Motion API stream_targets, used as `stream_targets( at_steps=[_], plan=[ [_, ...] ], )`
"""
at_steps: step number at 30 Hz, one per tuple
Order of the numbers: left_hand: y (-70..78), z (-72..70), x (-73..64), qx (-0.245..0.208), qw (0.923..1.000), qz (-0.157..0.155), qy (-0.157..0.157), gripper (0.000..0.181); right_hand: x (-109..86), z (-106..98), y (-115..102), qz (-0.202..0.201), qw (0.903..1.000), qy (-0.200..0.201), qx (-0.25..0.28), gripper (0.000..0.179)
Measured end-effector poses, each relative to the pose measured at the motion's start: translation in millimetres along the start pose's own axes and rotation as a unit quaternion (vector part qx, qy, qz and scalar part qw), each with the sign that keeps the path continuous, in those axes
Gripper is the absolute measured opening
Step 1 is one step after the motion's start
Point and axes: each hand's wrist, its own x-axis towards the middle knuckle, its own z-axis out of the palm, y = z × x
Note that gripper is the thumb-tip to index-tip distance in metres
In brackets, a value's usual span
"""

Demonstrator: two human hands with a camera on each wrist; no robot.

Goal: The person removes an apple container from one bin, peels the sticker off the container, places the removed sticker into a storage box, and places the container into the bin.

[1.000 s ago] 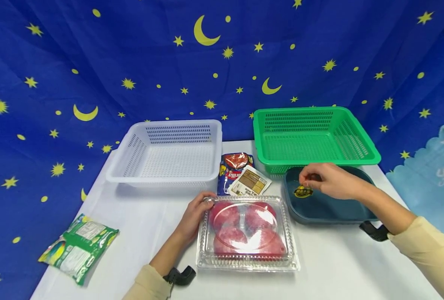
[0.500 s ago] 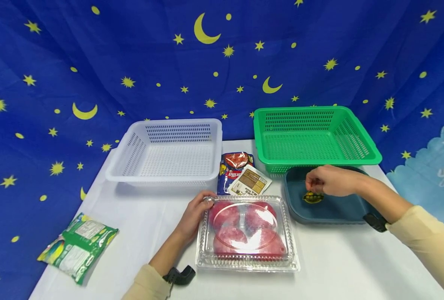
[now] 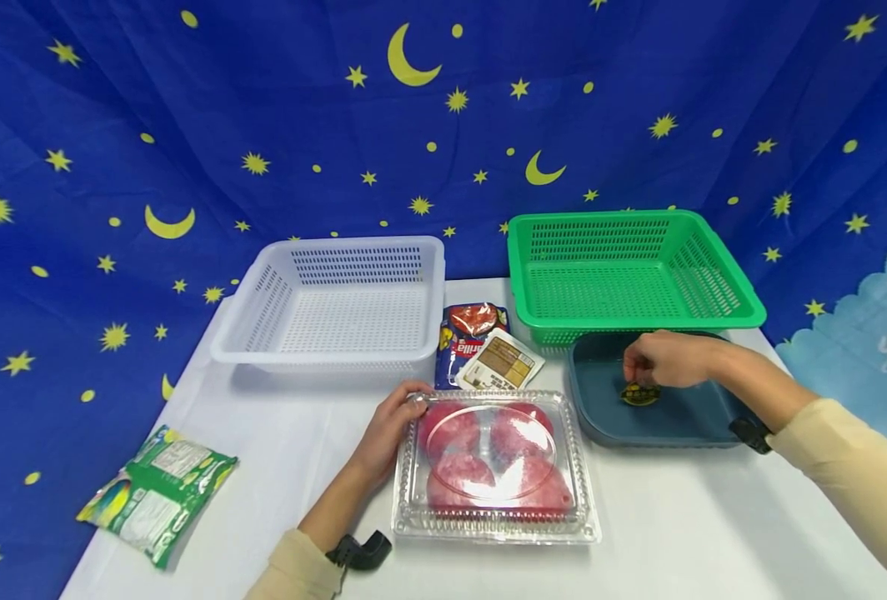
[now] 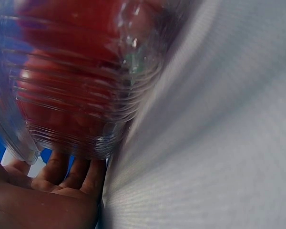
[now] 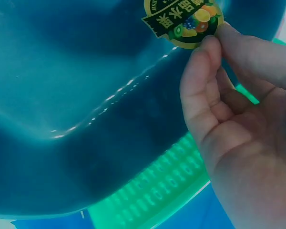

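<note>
My right hand (image 3: 672, 358) pinches a round black-and-gold fruit sticker (image 5: 183, 21) between thumb and forefinger. The sticker is over the inside of a dark blue plastic basin (image 3: 684, 421), and its far edge runs out of the right wrist view. At the upper left corner of a clear plastic clamshell box (image 3: 498, 529), my left hand (image 3: 385, 429) grips the rim, thumb on top and fingers behind it. Several red round fruits (image 4: 69, 90) show through the closed box, which sits on the white table.
Behind stand a white basket (image 3: 353, 358) on the left and a green basket (image 3: 631, 323) on the right. Between them lie a blue sauce pouch (image 3: 454, 354) and a white-brown packet (image 3: 502, 362). A green snack bag (image 3: 160, 496) lies far left.
My right hand has moved slightly to the right over the basin, and the sticker has come along with it. My left hand and the clamshell box stay in place.
</note>
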Motion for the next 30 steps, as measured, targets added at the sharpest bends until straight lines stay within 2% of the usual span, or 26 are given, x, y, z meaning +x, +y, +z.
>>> stream_targets(
  at_steps=[7, 11, 14, 30],
  plan=[
    [1.0, -5.9, -1.5, 0.000, 1.0000, 0.002, 0.006, 0.034, 9.2, 0, 4, 0.001, 0.9997, 0.003, -0.024, 0.021],
    [0.0, -2.1, 1.1, -0.002, 1.0000, 0.000, -0.005, 0.035, 6.4, 1, 9, 0.021, 0.9996, -0.008, -0.019, 0.023],
    [-0.6, 0.2, 1.4, -0.001, 1.0000, 0.000, -0.001, 0.035, 5.1, 3, 13, 0.027, 0.9994, -0.018, -0.009, 0.026],
    [-0.6, 0.5, 0.4, -0.007, 1.0000, 0.002, -0.001, 0.034, 3.4, 9, 15, 0.044, 0.9984, -0.004, -0.036, 0.036]
  ],
)
